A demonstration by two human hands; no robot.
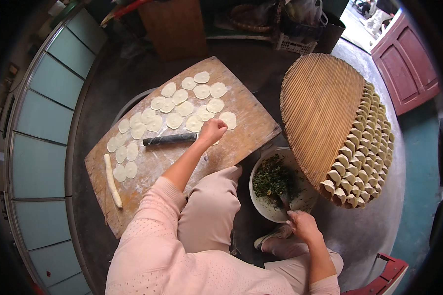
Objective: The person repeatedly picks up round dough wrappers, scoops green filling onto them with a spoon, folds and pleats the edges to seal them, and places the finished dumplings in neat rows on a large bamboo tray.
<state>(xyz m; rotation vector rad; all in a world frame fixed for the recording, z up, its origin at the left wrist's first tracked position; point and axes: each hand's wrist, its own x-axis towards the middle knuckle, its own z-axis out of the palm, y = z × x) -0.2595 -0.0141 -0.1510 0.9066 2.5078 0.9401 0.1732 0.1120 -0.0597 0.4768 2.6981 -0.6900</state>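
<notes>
My left hand [213,129] is over the floured wooden board [243,107], fingers curled beside a round dough wrapper [227,120]; whether it pinches anything is hidden. A dark rolling pin [170,139] lies just left of it, among many flat round wrappers. At the board's left side rests a long dough roll [112,181]. My right hand [303,224] grips the handle of a utensil [285,202], which reaches into chopped green filling [275,179] in a white bowl [256,206]. Rows of folded dumplings [361,158] cover the right part of a round slatted tray [321,107].
The tray's edge overhangs the bowl's right side. Near the lower right is a red-framed chair or stool [385,274]. Pale green cabinets [40,158] line the left. A white plastic crate [295,44] and a red door [406,62] stand farther back.
</notes>
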